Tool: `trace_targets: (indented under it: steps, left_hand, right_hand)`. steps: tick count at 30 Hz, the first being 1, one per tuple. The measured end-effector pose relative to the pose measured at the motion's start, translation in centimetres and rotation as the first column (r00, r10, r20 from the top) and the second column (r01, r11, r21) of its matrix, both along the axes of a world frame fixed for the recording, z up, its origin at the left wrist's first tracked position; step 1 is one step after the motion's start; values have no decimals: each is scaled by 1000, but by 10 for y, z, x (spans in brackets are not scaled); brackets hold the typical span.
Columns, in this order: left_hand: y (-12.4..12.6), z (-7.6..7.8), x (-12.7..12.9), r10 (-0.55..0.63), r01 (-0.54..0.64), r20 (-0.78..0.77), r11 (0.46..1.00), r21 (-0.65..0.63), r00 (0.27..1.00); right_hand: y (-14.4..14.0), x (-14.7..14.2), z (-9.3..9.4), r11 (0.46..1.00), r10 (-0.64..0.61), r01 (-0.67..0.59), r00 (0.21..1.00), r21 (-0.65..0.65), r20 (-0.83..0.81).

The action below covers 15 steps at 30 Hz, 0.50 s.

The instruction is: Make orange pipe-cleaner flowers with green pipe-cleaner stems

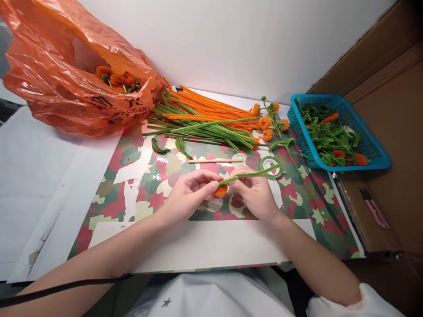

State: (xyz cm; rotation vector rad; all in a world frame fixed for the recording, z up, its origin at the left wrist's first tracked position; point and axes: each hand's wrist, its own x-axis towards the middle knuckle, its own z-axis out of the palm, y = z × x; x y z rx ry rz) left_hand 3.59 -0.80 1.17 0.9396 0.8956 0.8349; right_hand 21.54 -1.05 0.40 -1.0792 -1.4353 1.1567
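Between the thumb and fingers of my left hand (193, 191) is a small orange pipe-cleaner flower (220, 191). A green pipe cleaner (254, 172) runs from the flower out to the right, and my right hand (253, 189) pinches it close to the flower. Just beyond my fingers lies a thin wooden stick (216, 161). Past my right hand sits a roll of green tape (264, 164). Two short curled green pieces (183, 149) rest behind the stick. My fingers partly hide the flower.
Orange pipe cleaners (211, 103) and green ones (205, 132) lie piled at the back. An orange plastic bag (122, 57) with flowers stands back left. Finished flower stems (274, 116) lie right of the pile, beside a blue basket (373, 160) of green and orange pieces. A pink cutter (376, 211) lies far right.
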Motion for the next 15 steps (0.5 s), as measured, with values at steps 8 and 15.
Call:
trace_targets:
  steps: [8,15]
  left_hand:
    - [-1,-1,2,-19,18,34,1000,15,999]
    - [-2,-5,0,-84,81,2,973,216,996]
  right_hand:
    - [0,1,9,970,27,-68,984,232,175]
    - [1,5,8,901,-24,-93,965,425,260]
